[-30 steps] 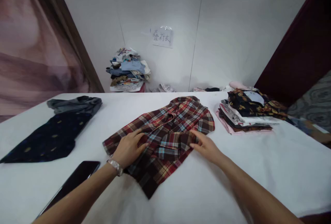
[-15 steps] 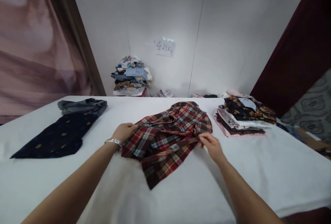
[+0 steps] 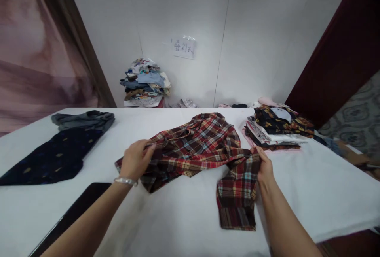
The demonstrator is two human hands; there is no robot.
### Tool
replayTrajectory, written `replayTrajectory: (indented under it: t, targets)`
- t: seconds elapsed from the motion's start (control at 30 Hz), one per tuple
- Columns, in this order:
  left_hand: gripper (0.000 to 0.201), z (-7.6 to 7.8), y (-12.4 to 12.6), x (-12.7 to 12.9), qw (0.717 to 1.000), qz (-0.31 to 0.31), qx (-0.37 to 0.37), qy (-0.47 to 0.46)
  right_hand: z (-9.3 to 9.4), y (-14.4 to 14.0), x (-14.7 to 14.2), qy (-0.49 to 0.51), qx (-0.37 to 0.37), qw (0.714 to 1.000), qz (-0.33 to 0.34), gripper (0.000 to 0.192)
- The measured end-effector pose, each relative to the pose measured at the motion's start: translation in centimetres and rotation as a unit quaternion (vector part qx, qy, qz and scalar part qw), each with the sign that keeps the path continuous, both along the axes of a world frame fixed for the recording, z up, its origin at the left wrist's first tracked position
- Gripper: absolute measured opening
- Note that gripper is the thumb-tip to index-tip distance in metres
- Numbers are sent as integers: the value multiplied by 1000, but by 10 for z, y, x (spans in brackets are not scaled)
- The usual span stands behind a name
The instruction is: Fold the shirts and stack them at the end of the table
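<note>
A brown, red and blue plaid shirt [image 3: 202, 142] lies crumpled on the white-covered table [image 3: 178, 225], its collar end pointing away from me. My left hand [image 3: 137, 158], with a silver bracelet at the wrist, is closed on the shirt's left part, and some cloth sticks out beyond it. On the other side, my right hand [image 3: 263, 164] pinches a sleeve, whose cuff end hangs down toward the near side. Between both hands a strip of the shirt is drawn fairly straight.
Dark navy patterned clothing [image 3: 53, 156] and a grey garment [image 3: 86, 120] lie at the left. Folded clothes [image 3: 276, 130] are stacked at the right. A taller clothes pile [image 3: 145, 85] stands beyond the far edge. A dark flat object [image 3: 80, 205] lies partly under my left forearm.
My right hand has moved right and pulled the sleeve out, so its cuff hangs down. My left hand still grips the shirt. The dark flat object has come into view at lower left.
</note>
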State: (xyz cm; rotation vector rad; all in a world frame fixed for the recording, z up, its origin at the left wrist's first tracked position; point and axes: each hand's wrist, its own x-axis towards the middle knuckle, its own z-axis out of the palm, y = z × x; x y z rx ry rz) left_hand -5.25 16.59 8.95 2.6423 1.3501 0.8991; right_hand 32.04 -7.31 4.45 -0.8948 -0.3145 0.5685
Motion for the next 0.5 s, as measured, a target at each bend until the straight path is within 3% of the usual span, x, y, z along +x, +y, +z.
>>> replayTrajectory:
  t: [0.07, 0.13, 0.2, 0.3, 0.43, 0.5]
  targets:
    - [41, -5, -29, 11, 987, -155, 43, 29, 3, -2, 1, 5, 13, 1000, 10, 23]
    - [45, -13, -49, 21, 966, -240, 53, 83, 6, -7, 8, 9, 41, 999, 7, 23]
    - [48, -17, -58, 28, 963, -230, 43, 136, 8, -14, 16, 15, 86, 996, -5, 22]
    - [22, -8, -60, 29, 970, -165, 30, 173, 8, -22, 24, 38, 128, 991, -26, 19]
    - [16, 14, -80, 14, 972, -167, 68, 149, 2, -21, 24, 62, 78, 995, -21, 19]
    - [17, 16, -102, 2, 971, -195, 39, 135, -2, -20, 23, 45, 68, 996, -20, 21]
